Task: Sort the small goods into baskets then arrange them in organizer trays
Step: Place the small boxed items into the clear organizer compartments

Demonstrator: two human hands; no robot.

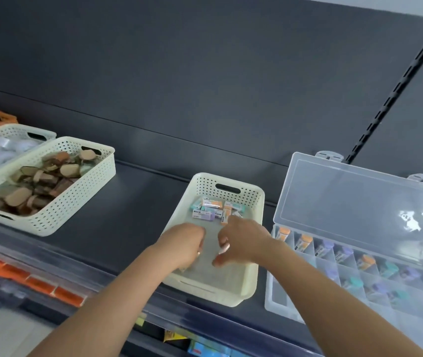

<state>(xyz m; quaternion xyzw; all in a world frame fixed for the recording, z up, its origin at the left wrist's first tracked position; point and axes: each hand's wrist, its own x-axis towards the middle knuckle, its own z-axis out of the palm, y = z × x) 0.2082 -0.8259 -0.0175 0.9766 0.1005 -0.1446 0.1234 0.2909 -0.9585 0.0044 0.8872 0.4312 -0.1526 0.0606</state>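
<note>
Your cream basket (253, 276) is matt perforated plastic. The organizer tray (359, 309) is clear, glossy plastic; the shelf (117, 222) looks matt dark metal.

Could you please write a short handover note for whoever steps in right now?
Left hand: inside the middle basket, fingers curled; something small may be under them, but I cannot tell.
Right hand: also in that basket, fingers spread, nothing clearly held.
A small cluster of erasers lies at the basket's far end.
The open organizer tray sits to the right, its lid propped up. The far row is mostly filled, the next partly; nearer compartments look empty.
The basket of brown items on the left is full.
Left to do: move the remaining erasers into the tray.
</note>
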